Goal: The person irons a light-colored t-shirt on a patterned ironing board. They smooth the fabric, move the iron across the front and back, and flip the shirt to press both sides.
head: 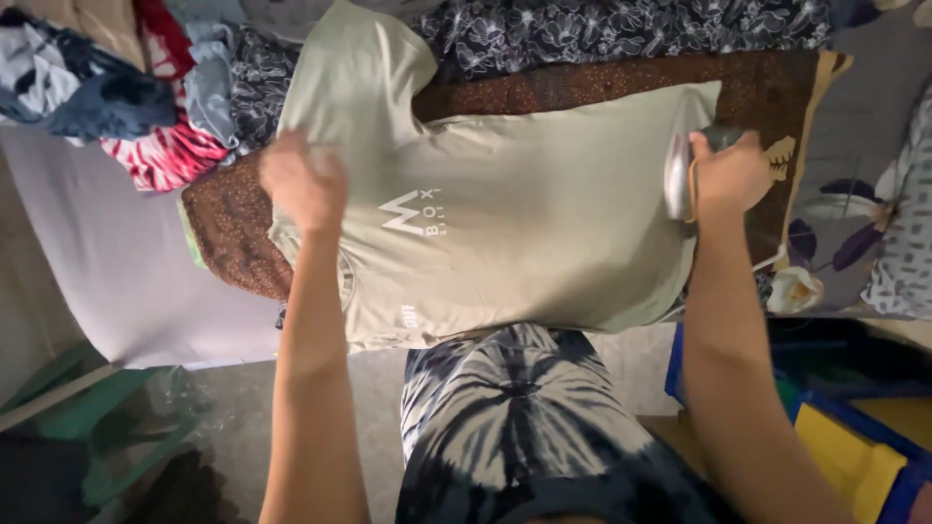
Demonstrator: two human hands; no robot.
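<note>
A pale green T-shirt (524, 213) with a white print lies spread flat over a brown patterned cloth (233, 233) on the bed. My left hand (303, 182) is blurred and rests on the shirt's left part near the sleeve, fingers curled on the fabric. At the shirt's right edge, my right hand (730, 175) grips the handle of a clothes iron (680, 175), which stands tipped on its side, its metal plate facing left.
A heap of mixed clothes (146, 87) lies at the top left. Dark floral fabric (621, 34) runs along the top. A grey floral sheet (854, 223) is at right. Blue and yellow boxes (854, 437) sit at the bottom right, a green chair (87, 417) at the bottom left.
</note>
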